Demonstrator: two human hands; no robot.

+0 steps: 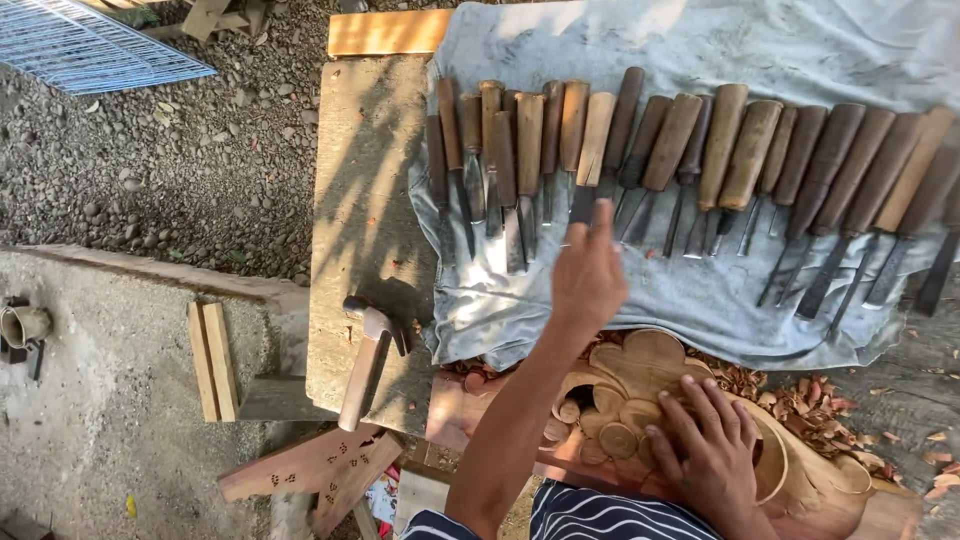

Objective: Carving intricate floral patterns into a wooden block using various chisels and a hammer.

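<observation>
Gravel borders the desk (365, 200); left hand (588, 275), fingers apparently spread, nears chisels (600, 150) whose bare edges could nick it; right hand (712, 450) lies flat on the carving (625, 385)

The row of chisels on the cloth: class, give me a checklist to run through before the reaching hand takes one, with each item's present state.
1. Left hand free to grasp: ok, it holds nothing, fingers stretched toward the chisels.
2. Chisels laid in order on the grey cloth, handles away from the person: ok.
3. Carved wood piece steadied: ok, the right hand rests flat on it.
4. Hammer out of the reach path: ok, it lies to the side on the plank.
5. Blade sharpness: cannot tell.
6. Wood chips off the cloth: ok.
</observation>
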